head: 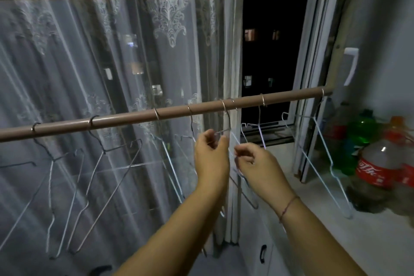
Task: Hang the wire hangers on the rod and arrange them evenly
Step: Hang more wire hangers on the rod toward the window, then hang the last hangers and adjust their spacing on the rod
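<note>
Eight wire hangers on a brown rod, unevenly spaced.

The rod (125,118) is round and matte brown, and in this view it rises from lower left to upper right. Eight hangers (103,151) hook over it, all turned at an angle to it. The two at the left are dark grey and well apart; the rest are pale or white. The middle pair (224,105) has its hooks just beside each other. The left hand (211,154) pinches wire just under these hooks, and the right hand (253,163) pinches pale wire slightly lower. Two white hangers hang further right, well apart, the last at the rod's right end.
</note>
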A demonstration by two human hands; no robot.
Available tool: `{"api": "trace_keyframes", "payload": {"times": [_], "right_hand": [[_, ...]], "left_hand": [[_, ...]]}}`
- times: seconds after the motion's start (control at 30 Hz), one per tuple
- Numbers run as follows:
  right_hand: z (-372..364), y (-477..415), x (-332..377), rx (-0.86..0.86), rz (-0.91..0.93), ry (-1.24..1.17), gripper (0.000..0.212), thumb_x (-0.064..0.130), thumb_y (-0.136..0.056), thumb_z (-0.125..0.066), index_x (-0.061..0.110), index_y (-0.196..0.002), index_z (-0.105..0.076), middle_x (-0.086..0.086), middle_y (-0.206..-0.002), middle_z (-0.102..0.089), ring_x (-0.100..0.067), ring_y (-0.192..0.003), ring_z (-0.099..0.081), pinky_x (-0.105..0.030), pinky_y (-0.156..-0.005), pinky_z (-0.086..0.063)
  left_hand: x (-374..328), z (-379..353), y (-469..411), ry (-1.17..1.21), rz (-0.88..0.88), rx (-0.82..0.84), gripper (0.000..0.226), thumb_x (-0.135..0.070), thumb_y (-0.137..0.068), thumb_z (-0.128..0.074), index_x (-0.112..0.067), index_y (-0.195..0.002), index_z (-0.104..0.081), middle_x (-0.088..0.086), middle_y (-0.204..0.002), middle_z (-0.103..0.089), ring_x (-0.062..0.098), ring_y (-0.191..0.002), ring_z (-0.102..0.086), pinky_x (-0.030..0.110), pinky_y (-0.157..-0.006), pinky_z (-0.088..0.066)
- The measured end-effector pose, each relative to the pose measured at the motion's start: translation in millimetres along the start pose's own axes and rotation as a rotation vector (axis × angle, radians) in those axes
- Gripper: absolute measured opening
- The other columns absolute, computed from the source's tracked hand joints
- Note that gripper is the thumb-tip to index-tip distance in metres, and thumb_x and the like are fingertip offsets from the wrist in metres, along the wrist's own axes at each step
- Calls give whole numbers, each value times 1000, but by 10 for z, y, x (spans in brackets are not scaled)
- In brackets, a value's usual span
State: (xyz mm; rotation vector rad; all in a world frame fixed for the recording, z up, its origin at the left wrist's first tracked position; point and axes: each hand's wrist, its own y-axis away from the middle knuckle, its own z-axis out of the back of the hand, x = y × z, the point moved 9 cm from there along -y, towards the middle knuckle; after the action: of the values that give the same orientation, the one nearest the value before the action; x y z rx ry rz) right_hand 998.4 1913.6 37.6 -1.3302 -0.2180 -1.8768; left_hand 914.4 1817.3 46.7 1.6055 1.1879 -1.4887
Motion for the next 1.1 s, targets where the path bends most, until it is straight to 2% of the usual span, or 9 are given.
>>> {"api": "trace_keyframes", "payload": {"times": [0.13, 0.27, 0.37, 0.47, 0.6, 0.77, 0.87, 1.0, 1.1], "right_hand": [[-140, -64, -67, 60, -50, 54, 21, 16, -89, -54, 20, -110, -60, -2, -102, -67, -17, -96, -63, -34, -86, -54], [-239, -40, -90, 86, -62, 58, 15, 14, -90, -50, 23, -90, -62, -1, -79, -66, -20, -78, -65, -32, -67, -54], [-303, -88, -70, 75, -59, -47, 22, 9, -88, -50, 26, -79, -60, 2, -73, -65, -20, -76, -66, -43, -74, -58], [-359, -273, -23, 57, -50, -112, 20, 9, -88, -49, 21, -90, -65, -5, -84, -69, -22, -83, -66, -45, -79, -57], [-438, -463, 48, 63, -41, -117, 23, 10, -91, -47, 16, -105, -65, -4, -92, -68, -21, -89, -64, -32, -77, -53], [-539, -401, -86, 73, -93, -80, 23, 24, -93, -43, 21, -95, -66, -5, -91, -68, -23, -85, -64, -39, -78, -52], [-525, -388, -171, 38, -113, -96, 25, 25, -93, -43, 20, -105, -65, -1, -103, -67, -17, -97, -62, -34, -88, -51], [-543, -397, -173, 48, -114, -94, 17, 28, -92, -44, 30, -94, -61, 3, -101, -66, -17, -96, -61, -37, -89, -51], [-529, -390, -187, 36, -101, -76, 17, 26, -92, -45, 30, -97, -62, 4, -103, -64, -15, -99, -59, -34, -90, -48]], "left_hand": [[256, -109, -156, -113, 234, 36, 24, -21, -94, -50, -11, -115, -55, -2, -87, -57, 4, -74, -49, 19, -57, -35], [350, -133, -207, -72, 358, 35, 11, -12, -93, -50, -8, -89, -59, 5, -67, -50, 15, -57, -47, 22, -49, -40], [333, -134, -255, -21, 372, 10, 8, -9, -91, -52, -9, -88, -60, 5, -63, -52, 15, -53, -48, 18, -40, -40], [269, -161, -380, 79, 383, -27, 11, -10, -91, -53, -8, -94, -62, 6, -68, -56, 17, -59, -52, 24, -52, -46], [243, -151, -589, 159, 340, -82, 16, -6, -94, -45, -4, -98, -61, 6, -70, -56, 17, -62, -53, 29, -63, -48], [310, 34, -613, -10, 260, -122, 17, -19, -96, -45, -12, -97, -61, 1, -70, -54, 12, -62, -51, 23, -56, -42], [336, 112, -621, -72, 237, -122, 19, -19, -97, -44, -13, -105, -60, -2, -72, -54, 7, -62, -49, 19, -50, -33], [392, 245, -632, -110, 294, -143, 29, -18, -97, -43, -8, -117, -60, 4, -89, -59, 13, -74, -52, 25, -69, -40], [501, 283, -581, -176, 307, -78, 28, -17, -97, -42, -10, -117, -60, 4, -92, -61, 15, -79, -54, 26, -74, -42]]}}
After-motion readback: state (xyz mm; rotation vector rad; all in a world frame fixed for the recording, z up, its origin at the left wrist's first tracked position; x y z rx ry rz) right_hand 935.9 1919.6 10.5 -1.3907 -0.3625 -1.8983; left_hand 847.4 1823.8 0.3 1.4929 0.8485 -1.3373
